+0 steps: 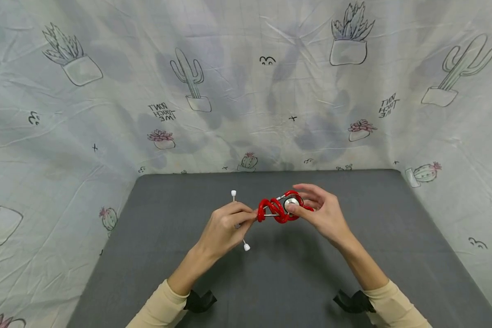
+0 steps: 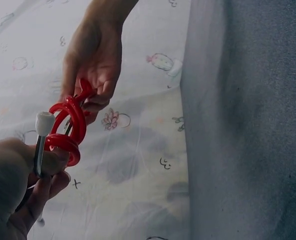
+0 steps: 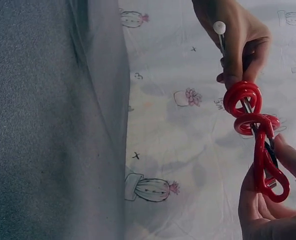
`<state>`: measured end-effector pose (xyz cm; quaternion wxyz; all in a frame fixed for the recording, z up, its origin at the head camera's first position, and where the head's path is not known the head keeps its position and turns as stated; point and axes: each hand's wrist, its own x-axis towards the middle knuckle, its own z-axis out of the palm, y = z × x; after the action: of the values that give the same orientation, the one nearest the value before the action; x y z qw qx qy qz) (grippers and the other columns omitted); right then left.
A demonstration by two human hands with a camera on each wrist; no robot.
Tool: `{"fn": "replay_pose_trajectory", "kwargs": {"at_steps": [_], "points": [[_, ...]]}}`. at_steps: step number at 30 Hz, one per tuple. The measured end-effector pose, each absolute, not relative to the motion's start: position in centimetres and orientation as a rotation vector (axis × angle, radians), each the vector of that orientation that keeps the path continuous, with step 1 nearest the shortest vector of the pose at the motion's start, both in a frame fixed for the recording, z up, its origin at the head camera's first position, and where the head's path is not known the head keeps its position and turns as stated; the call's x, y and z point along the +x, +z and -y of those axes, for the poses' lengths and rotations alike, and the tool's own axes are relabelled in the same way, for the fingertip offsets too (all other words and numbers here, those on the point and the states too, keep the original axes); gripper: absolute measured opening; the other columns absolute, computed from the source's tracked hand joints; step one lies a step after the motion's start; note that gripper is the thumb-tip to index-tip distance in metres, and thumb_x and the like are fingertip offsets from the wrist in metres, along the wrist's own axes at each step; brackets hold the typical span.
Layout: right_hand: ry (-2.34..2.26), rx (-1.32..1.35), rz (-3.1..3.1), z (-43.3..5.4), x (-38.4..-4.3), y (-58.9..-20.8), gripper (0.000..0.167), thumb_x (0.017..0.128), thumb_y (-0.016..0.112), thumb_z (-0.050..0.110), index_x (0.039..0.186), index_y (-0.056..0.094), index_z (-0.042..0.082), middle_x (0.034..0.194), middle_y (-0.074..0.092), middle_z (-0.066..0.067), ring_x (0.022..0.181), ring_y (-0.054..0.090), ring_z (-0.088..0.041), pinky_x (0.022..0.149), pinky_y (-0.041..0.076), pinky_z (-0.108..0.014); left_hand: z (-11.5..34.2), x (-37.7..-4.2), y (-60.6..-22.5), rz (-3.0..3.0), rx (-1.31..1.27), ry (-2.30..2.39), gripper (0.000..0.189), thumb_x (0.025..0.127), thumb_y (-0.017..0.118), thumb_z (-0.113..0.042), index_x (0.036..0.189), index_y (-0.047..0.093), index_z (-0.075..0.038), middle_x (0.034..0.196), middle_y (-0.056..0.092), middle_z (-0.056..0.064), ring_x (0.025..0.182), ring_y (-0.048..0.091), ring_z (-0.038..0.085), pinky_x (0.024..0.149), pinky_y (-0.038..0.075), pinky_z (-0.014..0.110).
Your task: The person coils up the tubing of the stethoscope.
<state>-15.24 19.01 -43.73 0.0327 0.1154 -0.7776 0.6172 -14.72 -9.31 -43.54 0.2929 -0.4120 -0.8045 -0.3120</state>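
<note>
A stethoscope (image 1: 274, 208) with red tubing is held up above the grey table between both hands. Its tubing is wound in loops around the metal binaural tubes. My left hand (image 1: 228, 226) pinches the metal tubes near the earpiece end; a white ear tip (image 1: 233, 193) pokes out above that hand and another (image 1: 246, 247) below. At the other end my right hand (image 1: 327, 213) holds the coiled tubing, its thumb on the silver chest piece (image 1: 291, 204). In the right wrist view the red loops (image 3: 257, 125) run from the left fingers down into the right hand.
A dark grey tabletop (image 1: 279, 282) lies beneath the hands. Pale cloth printed with cacti (image 1: 250, 91) hangs behind it and along both sides. Black straps (image 1: 201, 301) are at both wrists, by the cream sleeves (image 1: 164, 303).
</note>
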Motion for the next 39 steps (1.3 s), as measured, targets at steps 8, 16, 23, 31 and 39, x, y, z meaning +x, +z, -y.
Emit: {"fn": "replay_pose_trajectory", "kwargs": {"at_steps": [8,16,23,31,39], "points": [[1.955,0.381,2.410,-19.34,-15.59,-43.41,0.035,0.095,0.085,0.012,0.126,0.073,0.002,0.105,0.080,0.008,0.088,0.082,-0.011,0.079,0.069,-0.031,9.74,-15.11,-43.15,2.168,-1.129,-0.859,0.016,0.083,0.088,0.007,0.097,0.086,-0.002,0.093,0.083,0.006,0.083,0.076,0.016,0.072,0.063,0.020],[1.959,0.410,2.358,-19.45,-15.70,-43.18,0.031,0.093,0.087,0.010,0.120,0.075,0.001,0.101,0.083,0.011,0.087,0.083,-0.012,0.077,0.069,-0.031,9.67,-15.44,-42.73,2.134,-1.160,-0.872,0.019,0.081,0.090,0.007,0.093,0.085,-0.006,0.091,0.083,0.003,0.081,0.074,0.012,0.070,0.060,0.016],[1.866,0.413,2.325,-19.36,-15.26,-43.49,0.032,0.092,0.088,0.010,0.120,0.075,0.006,0.101,0.080,0.008,0.083,0.079,-0.013,0.073,0.067,-0.030,9.64,-15.32,-42.88,2.102,-1.181,-0.816,0.019,0.080,0.093,0.004,0.094,0.087,-0.006,0.094,0.083,0.002,0.086,0.074,0.014,0.071,0.059,0.019],[1.920,0.507,2.324,-19.58,-14.94,-43.65,0.036,0.095,0.083,0.004,0.129,0.071,0.003,0.109,0.079,0.006,0.093,0.080,-0.012,0.079,0.067,-0.028,9.71,-15.18,-43.13,2.125,-1.157,-0.847,0.017,0.082,0.090,0.005,0.094,0.086,-0.005,0.093,0.083,0.003,0.085,0.074,0.015,0.068,0.058,0.019],[1.976,0.441,2.310,-19.80,-14.82,-43.96,0.029,0.095,0.084,0.007,0.119,0.070,-0.002,0.100,0.082,0.005,0.085,0.082,-0.011,0.074,0.069,-0.031,9.46,-15.23,-43.25,2.084,-1.196,-0.844,0.017,0.083,0.089,0.005,0.096,0.086,-0.005,0.094,0.083,0.003,0.084,0.073,0.014,0.069,0.058,0.019]]}}
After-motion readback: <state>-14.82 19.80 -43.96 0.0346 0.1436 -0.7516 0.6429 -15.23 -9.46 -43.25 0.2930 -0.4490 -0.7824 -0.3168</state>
